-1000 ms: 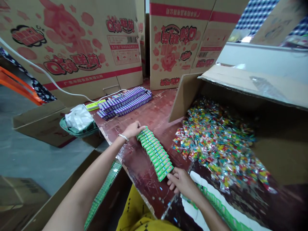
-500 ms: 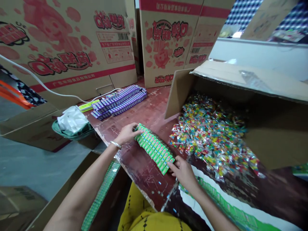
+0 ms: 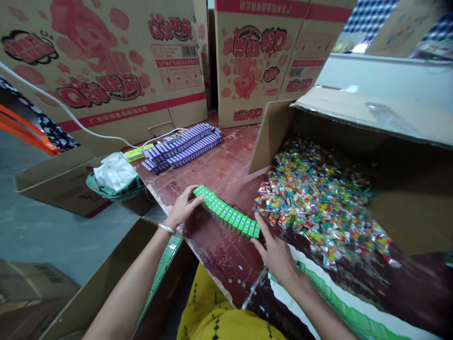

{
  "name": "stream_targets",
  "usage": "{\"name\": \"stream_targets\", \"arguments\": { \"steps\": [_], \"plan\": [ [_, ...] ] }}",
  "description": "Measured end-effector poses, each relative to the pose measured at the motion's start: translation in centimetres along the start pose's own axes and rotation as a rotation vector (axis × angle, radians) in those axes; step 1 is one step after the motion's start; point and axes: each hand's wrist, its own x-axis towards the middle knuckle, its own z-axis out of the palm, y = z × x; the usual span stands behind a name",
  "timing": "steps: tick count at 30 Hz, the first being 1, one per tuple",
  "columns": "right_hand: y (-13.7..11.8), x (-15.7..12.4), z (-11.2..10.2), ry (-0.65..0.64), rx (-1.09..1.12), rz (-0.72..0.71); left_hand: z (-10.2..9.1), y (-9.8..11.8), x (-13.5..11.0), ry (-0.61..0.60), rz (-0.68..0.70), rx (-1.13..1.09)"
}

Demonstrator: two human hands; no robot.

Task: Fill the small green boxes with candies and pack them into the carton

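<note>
A curved row of small green boxes (image 3: 228, 213) stands on the dark red table, pressed between my two hands. My left hand (image 3: 184, 206), with a silver bangle at the wrist, grips the row's far left end. At the near right end my right hand (image 3: 271, 248) holds it with thumb and forefinger on either side of the last box. Further back on the table lies a stack of small purple boxes (image 3: 184, 148). To the right, candies in clear wrappers (image 3: 311, 203) spill from a cardboard box lying on its side.
The open cardboard box (image 3: 406, 198) takes up the right. Large printed cartons (image 3: 130, 61) stand at the back. A green basket with white plastic (image 3: 116, 177) sits left of the table edge. More green boxes (image 3: 347, 307) lie on a white sheet at lower right.
The row of green boxes has tipped, so its narrow faces now point up instead of the broad printed ones. My right hand has shifted round the end. The view has turned slightly left.
</note>
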Motion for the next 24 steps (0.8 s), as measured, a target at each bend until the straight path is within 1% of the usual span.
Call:
{"name": "stream_targets", "arguments": {
  "steps": [3, 5, 8, 10, 12, 14, 16, 18, 21, 23, 24],
  "plan": [
    [-0.3, 0.1, 0.1, -0.046, -0.159, -0.078, 0.4, 0.8, 0.1, 0.055, 0.009, 0.184],
    [-0.3, 0.1, 0.7, -0.051, -0.238, -0.100, 0.8, 1.0, 0.0, 0.082, 0.008, 0.231],
    [0.0, 0.0, 1.7, -0.029, -0.286, -0.130, 1.2, 1.2, -0.1, 0.097, -0.009, 0.266],
    [0.1, -0.1, 1.9, -0.033, -0.306, -0.135, 1.2, 1.5, 0.0, 0.075, -0.062, 0.303],
    [0.1, 0.0, 1.9, -0.062, -0.330, -0.128, 1.2, 1.8, 0.3, 0.048, -0.143, 0.364],
    [-0.1, 0.0, 1.7, -0.104, -0.353, -0.117, 1.4, 2.2, 0.6, 0.046, -0.225, 0.438],
    [-0.4, 0.2, 1.5, -0.139, -0.368, -0.110, 1.7, 2.5, 0.7, 0.049, -0.261, 0.491],
    [-0.6, 0.3, 1.4, -0.157, -0.371, -0.106, 2.0, 2.6, 0.7, 0.059, -0.242, 0.525],
    [-0.7, 0.4, 1.2, -0.171, -0.377, -0.105, 2.0, 3.0, 0.7, 0.067, -0.150, 0.570],
    [-0.8, 0.5, 1.1, -0.180, -0.388, -0.105, 1.7, 3.7, 0.8, 0.053, -0.115, 0.631],
    [-0.8, 0.5, 1.1, -0.183, -0.393, -0.106, 1.5, 4.3, 0.9, 0.038, -0.123, 0.674]
  ]
}}
